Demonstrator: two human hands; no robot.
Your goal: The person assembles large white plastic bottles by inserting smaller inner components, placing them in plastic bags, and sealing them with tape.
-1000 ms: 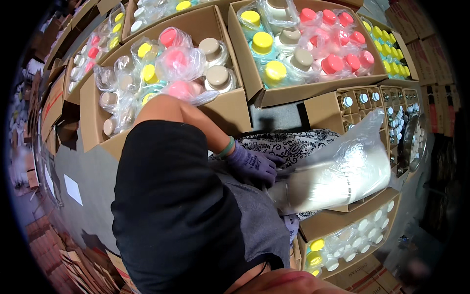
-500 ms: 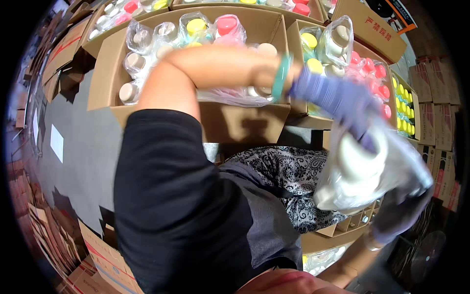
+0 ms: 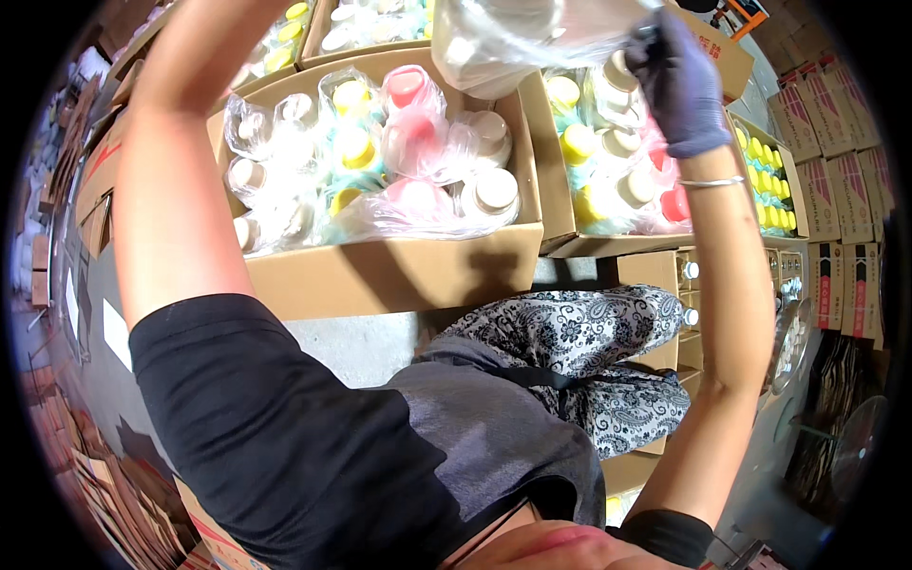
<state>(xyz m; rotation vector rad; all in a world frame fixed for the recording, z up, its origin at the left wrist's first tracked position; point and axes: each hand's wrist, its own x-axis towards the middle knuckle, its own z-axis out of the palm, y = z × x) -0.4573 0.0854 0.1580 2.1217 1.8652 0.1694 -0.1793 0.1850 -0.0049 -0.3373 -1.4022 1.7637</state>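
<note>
Up it goes: the white flask (image 3: 508, 28) in its clear plastic bag (image 3: 594, 38) has swung from beside the knees to the top edge, over the cartons, and the left forearm (image 3: 214, 38) has reached up and out with it. The left hand is out of view, so no telling what it grips. The right hand (image 3: 674, 90), purple-gloved, is clenched on the bag's gathered end, stretching the film taut.

And here's the danger: if the load hangs mostly on that thin film, a tear or a slip through the glove could drop the flask. Right below sits the near carton (image 3: 313, 290), packed with bagged flasks, a beige cap (image 3: 496, 190) and a pink cap (image 3: 406, 85) standing proud; a fall could crack or scuff something. Watch the loose plastic too: it hangs low beside the right-hand carton (image 3: 617, 246), and could snag on a cap or flap if lowered carelessly.
</note>
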